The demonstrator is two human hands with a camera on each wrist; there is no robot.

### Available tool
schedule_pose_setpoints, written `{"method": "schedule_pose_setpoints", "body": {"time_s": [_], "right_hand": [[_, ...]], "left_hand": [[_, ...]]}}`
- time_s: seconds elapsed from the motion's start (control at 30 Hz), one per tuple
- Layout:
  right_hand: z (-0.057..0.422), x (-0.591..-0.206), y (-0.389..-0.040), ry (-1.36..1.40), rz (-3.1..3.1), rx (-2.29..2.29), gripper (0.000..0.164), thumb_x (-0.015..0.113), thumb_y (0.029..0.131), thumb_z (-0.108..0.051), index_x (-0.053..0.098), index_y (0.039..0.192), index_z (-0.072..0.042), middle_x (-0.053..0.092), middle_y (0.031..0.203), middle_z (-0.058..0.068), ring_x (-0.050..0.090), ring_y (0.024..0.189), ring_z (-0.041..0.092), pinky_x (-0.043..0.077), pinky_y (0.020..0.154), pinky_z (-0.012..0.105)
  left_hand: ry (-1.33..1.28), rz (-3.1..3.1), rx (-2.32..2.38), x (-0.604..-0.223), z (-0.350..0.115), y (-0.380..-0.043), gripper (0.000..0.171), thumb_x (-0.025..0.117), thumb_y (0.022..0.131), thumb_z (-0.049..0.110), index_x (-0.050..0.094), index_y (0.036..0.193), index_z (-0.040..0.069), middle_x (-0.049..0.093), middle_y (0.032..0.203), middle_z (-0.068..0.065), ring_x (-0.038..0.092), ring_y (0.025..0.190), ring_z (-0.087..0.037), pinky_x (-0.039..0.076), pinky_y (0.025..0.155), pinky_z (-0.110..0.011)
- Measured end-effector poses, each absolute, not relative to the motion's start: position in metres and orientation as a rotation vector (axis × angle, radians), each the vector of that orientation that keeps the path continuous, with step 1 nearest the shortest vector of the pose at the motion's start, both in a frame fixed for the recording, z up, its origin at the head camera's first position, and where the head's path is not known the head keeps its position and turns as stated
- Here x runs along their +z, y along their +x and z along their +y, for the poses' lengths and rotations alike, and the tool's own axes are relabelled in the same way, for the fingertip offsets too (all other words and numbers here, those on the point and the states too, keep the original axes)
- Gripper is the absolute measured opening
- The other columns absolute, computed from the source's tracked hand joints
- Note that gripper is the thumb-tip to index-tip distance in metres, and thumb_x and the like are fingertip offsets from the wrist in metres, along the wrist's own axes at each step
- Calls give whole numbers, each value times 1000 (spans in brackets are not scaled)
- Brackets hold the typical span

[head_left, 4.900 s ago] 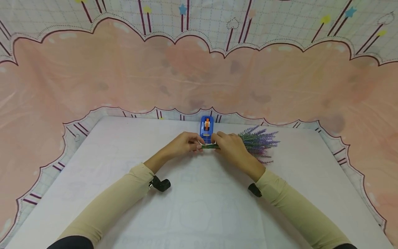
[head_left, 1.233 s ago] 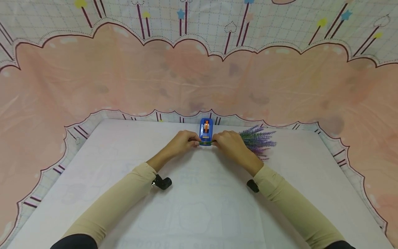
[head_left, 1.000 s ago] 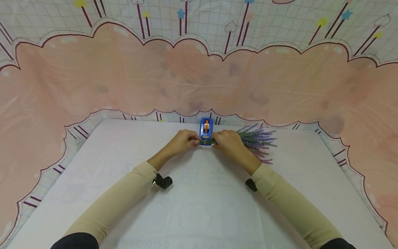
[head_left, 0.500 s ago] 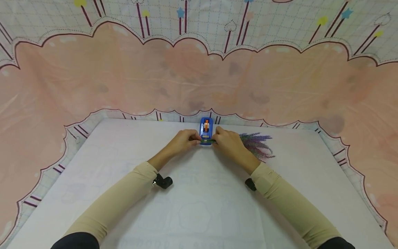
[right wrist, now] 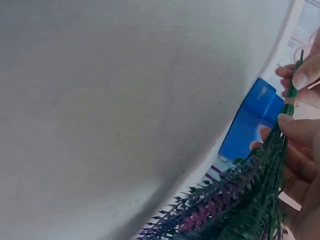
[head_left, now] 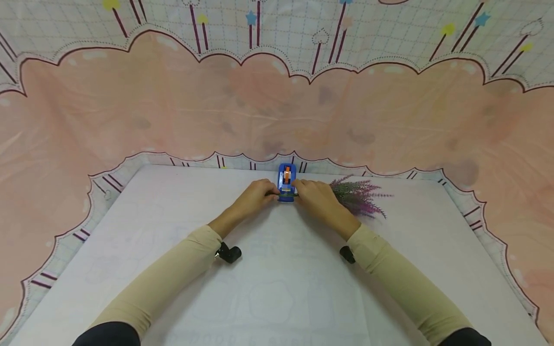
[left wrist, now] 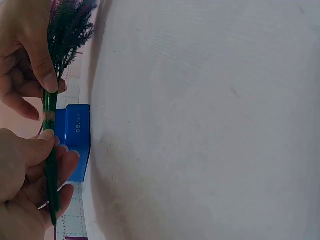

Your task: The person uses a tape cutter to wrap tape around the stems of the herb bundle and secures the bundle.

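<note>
A bunch of lavender sprigs (head_left: 361,197) with purple and pink heads lies across both hands, heads to the right. My left hand (head_left: 255,196) pinches the lower part of the green stems (left wrist: 51,175) between thumb and fingers. Closer to the flower heads, my right hand (head_left: 322,199) grips the same stems. A brownish strip of tape (left wrist: 49,116) circles the stems in the gap between the two hands. Right behind that gap stands a blue tape dispenser (head_left: 287,175) with an orange hub; the stems overlap its near end in the head view.
The white table (head_left: 268,288) spreads out in front of the hands, and the dispenser stands at its far edge. A peach and white patterned cloth (head_left: 195,105) hangs behind. Small black wrist cameras (head_left: 229,253) hang at the cuffs.
The bunch has turned about its stems, so pinker heads now show where bluer ones did. Both hands have moved slightly away from me since the oldest frame, bringing the stems over the dispenser's near end.
</note>
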State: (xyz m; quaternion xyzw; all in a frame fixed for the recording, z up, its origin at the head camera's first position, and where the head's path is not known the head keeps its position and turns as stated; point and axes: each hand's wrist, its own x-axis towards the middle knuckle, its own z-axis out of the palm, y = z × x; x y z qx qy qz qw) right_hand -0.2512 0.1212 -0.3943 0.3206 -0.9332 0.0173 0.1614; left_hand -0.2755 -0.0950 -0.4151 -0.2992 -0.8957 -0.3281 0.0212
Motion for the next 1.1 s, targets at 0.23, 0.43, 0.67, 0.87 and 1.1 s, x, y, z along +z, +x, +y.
{"method": "schedule_pose_setpoints", "body": {"time_s": [0.23, 0.43, 0.67, 0.87, 1.1], "right_hand": [[117, -396, -259, 890, -2749, 97, 27, 70, 97, -16, 67, 120, -2, 74, 100, 12, 71, 83, 28, 58, 68, 44], [112, -396, -264, 805, -2884, 188, 28, 72, 96, -25, 72, 118, -7, 75, 107, 8, 72, 93, 24, 58, 77, 41], [110, -394, -265, 739, -2964, 260, 25, 73, 95, -25, 76, 117, -14, 76, 106, 3, 72, 96, 22, 59, 78, 42], [110, -393, -266, 743, -2982, 259, 27, 73, 95, -23, 76, 120, -14, 76, 108, 4, 72, 97, 22, 59, 79, 42], [111, -393, -265, 726, -2978, 379, 30, 75, 93, -22, 75, 122, -14, 76, 105, 3, 72, 91, 20, 59, 76, 40]], "left_hand": [[-880, -2783, -979, -416, -91, -276, 11, 66, 95, -3, 66, 106, -2, 73, 100, -15, 69, 95, -25, 56, 88, -38], [-922, -2815, -817, -414, -89, -278, 23, 64, 97, -2, 65, 119, -4, 73, 109, -17, 70, 101, -27, 56, 91, -39], [-1028, -2786, -663, -409, -89, -277, 26, 68, 93, -4, 72, 118, -3, 73, 115, -16, 69, 108, -29, 54, 97, -39], [-970, -2805, -857, -414, -93, -283, 31, 75, 88, -2, 72, 118, 1, 76, 105, -13, 73, 94, -22, 58, 87, -35], [-880, -2798, -1097, -418, -95, -289, 30, 79, 84, -1, 74, 114, 3, 74, 81, -5, 67, 73, -13, 56, 73, -32]]}}
